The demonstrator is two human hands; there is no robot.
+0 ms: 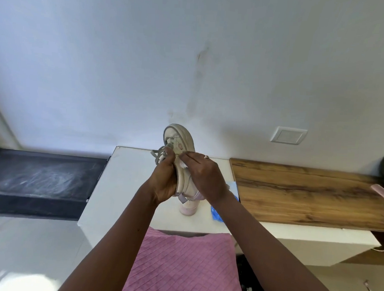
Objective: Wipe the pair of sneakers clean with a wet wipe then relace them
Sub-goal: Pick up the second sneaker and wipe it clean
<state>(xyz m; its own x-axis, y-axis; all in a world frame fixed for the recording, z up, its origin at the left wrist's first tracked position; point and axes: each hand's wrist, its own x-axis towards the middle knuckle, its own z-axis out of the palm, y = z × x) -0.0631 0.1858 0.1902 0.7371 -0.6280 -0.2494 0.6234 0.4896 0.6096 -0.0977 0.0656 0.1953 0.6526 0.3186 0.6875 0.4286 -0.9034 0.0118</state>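
She stood at the white table (pixel 126 175) with one sneaker (pixel 182 140) lifted clear of it, toe pointing up and away toward the wall. Her left hand (pixel 165 182) had the shoe from the sole side, fingers curled round its edge, thumb up by the tongue. The grey laces (pixel 158 154) hung loose in loops just past that thumb. Her right hand (pixel 203 175) lay against the other flank of the shoe, thumb and fingertips pressed together in a pinch near the eyelets. A scrap of white showed under them, the wipe (pixel 182 165) as far as I could make out, held against the upper. The second sneaker (pixel 188 207) sat on the table right below, mostly hidden by the raised one, only its pink heel end showing. Just beside it, to the right, lay a blue packet (pixel 217 212), half covered by her right wrist. A wooden desktop (pixel 307 193) butted against the table's right edge. Pink quilted cloth (pixel 183 264) showed low down between her forearms.
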